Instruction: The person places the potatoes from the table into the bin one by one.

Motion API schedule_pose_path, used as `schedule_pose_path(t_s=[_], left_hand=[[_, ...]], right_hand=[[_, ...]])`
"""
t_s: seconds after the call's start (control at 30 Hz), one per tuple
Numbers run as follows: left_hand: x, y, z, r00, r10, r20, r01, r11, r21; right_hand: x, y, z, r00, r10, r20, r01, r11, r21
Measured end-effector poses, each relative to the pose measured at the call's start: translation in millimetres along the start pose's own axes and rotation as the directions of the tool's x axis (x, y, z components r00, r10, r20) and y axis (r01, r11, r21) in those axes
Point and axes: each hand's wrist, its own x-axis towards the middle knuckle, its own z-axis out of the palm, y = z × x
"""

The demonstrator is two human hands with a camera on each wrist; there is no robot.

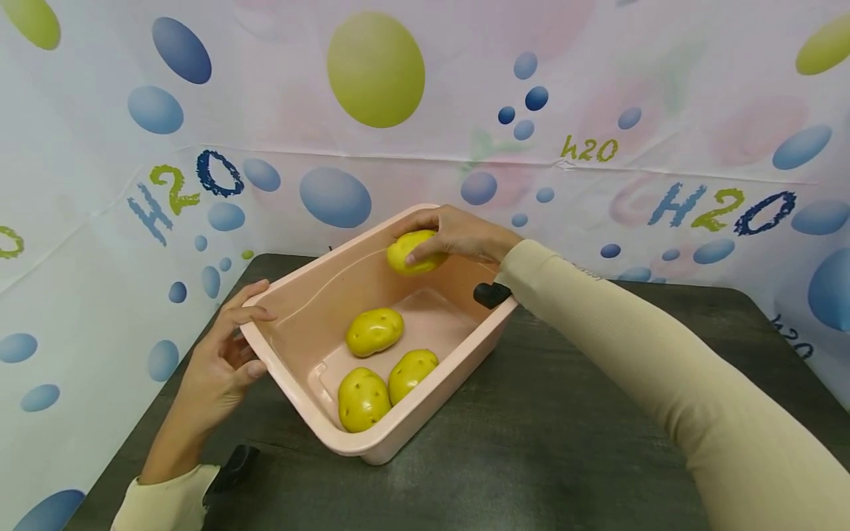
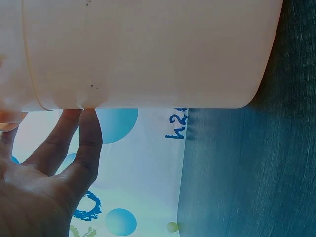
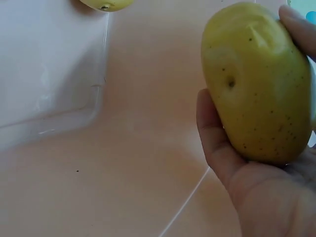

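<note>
A pale pink plastic basin is tilted above the dark table, its open top facing me. My left hand grips the rim at its left corner; the left wrist view shows fingers against the basin's outer wall. Inside the far part of the basin, my right hand holds a yellow potato. Up close, that potato lies between thumb and fingers, with small dark pits on its skin. Three more potatoes lie in the basin: one mid-floor, and two side by side at the near end.
The dark wooden table extends under and around the basin. Behind it hangs a white curtain printed with blue and green circles and H2O lettering. A black wrist mount on the right arm sits close to the basin's right rim.
</note>
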Motion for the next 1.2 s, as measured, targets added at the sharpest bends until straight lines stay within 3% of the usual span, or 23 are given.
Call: schedule_pose_path(t_s=[0.4,0.77,0.9,1.0,1.2], left_hand=[[-1.2,0.3,-0.6,1.0,0.003,0.014,-0.003,1.0,0.013],[-0.2,1.2,1.4,1.0,0.021,0.009,-0.02,0.999,-0.037],[-0.7,-0.2,0.0,1.0,0.01,0.016,-0.01,1.0,0.007],[-0.4,0.8,0.9,1.0,0.026,0.0,-0.026,0.995,0.092],[1.9,9.2,4.0,0.998,0.055,-0.017,-0.047,0.951,0.305]], right_hand=[[-1,-4,-1,0.998,-0.018,-0.052,0.016,0.999,-0.028],[-7,-10,-1,0.995,-0.057,-0.077,0.052,0.997,-0.055],[-10,-14,-1,0.995,-0.056,-0.084,0.049,0.995,-0.085],[-15,-21,-2,0.993,-0.06,-0.099,0.047,0.992,-0.119],[-31,-35,-7,0.988,-0.046,-0.148,0.025,0.989,-0.145]])
